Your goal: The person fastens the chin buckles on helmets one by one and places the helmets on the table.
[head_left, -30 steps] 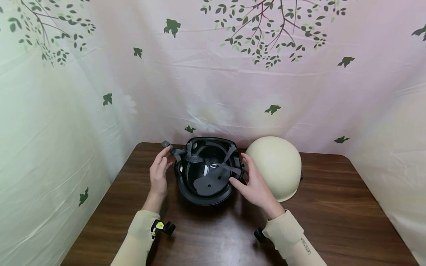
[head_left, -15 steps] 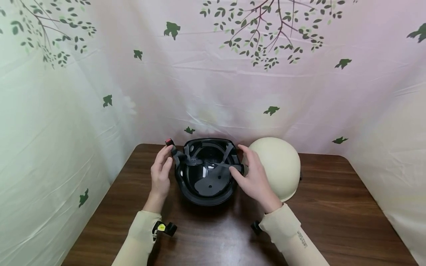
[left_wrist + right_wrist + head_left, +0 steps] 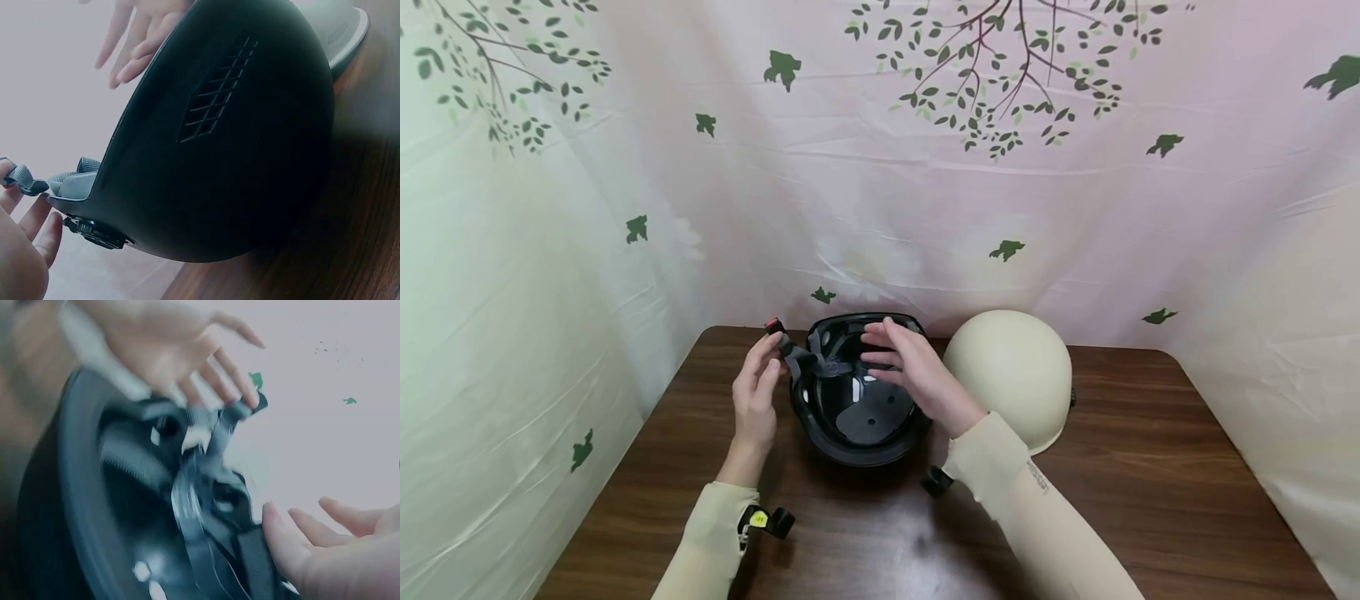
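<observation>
Right fingers (image 3: 886, 359) shifted leftward, spread, left fingers (image 3: 766, 346) holding strap (image 3: 800, 361)

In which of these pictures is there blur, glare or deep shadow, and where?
Head view: glare on the brown table and inside the black helmet; left wrist view: the helmet's outside sinks into darkness; right wrist view: the helmet and straps are blurred.

head: bright, glare on table (image 3: 865, 542) | left wrist: hazy, helmet (image 3: 262, 156) shadowed | right wrist: blurred
</observation>
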{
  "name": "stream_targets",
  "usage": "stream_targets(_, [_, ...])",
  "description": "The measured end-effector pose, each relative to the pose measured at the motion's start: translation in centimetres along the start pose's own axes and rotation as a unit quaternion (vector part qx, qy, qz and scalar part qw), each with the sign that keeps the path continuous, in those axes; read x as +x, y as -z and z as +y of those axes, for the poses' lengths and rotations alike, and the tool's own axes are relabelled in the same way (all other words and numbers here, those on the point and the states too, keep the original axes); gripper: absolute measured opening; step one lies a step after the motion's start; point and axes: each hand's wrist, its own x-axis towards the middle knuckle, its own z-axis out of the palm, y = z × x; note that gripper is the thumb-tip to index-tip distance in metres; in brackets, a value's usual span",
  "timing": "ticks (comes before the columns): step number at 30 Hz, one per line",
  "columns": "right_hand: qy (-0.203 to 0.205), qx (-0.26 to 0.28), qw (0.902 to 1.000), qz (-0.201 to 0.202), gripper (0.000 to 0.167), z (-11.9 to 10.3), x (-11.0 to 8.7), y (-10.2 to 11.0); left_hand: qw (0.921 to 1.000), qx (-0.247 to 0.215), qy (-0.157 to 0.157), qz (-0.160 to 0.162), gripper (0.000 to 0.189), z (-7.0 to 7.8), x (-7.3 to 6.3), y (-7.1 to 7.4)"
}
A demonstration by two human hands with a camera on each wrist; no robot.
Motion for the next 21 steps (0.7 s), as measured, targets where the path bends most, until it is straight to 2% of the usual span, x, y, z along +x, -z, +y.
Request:
stream_targets(2, [-0.039,0.068,0.9968,-0.015,0.066,0.0,0.9,-0.4,1.0000,0.002,0.000,0.001,0.040,0.0,0.0,0.1])
stream_targets(6, [-0.079,0.139,0.9868,-0.024,0.072,0.3,2.3,-1.2,1.0000,0.001,0.005,0.001,0.040,0.1,0.1,0.1])
stream_targets(15, [-0.113,0.195,0.9738,-0.029,0.068,1.5,3.5,-3.8,0.9999,-0.004,0.013,-0.001,0.041,0.0,0.0,0.0])
stream_targets(21, [-0.118,0.204,0.9716,-0.021,0.067,1.8,4.0,-4.7,0.9998,-0.012,0.015,-0.009,0.041,-0.2,-0.2,-0.2])
